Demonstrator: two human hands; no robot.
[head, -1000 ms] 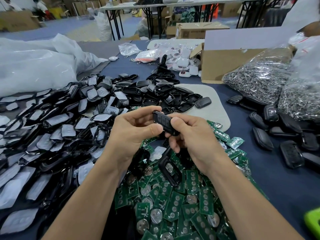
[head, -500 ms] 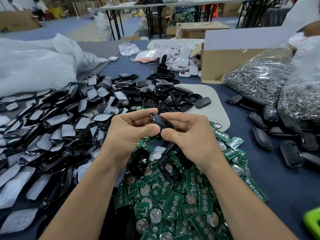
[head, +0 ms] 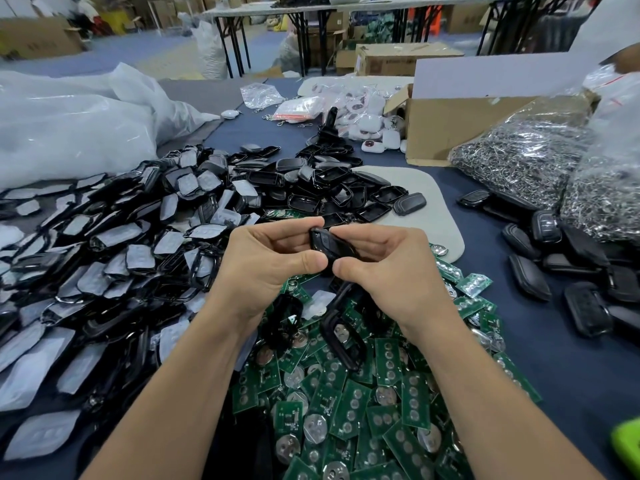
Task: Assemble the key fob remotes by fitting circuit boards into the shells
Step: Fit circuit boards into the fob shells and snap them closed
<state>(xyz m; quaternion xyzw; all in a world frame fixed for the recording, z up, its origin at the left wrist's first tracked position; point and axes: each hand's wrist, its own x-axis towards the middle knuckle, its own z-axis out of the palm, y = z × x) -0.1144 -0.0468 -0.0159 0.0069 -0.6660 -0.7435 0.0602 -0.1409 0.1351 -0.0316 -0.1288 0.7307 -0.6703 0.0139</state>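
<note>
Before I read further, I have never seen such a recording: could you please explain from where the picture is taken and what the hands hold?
There is no machine here, only a person working. The camera sits on the person's head and looks down, so both arms enter from below. The left hand and right hand pinch one black key fob between them. Under them lies a heap of green circuit boards. To the left are black shells with pale button pads; to the right, closed fobs and bags of metal key rings, all on a blue table.
</note>
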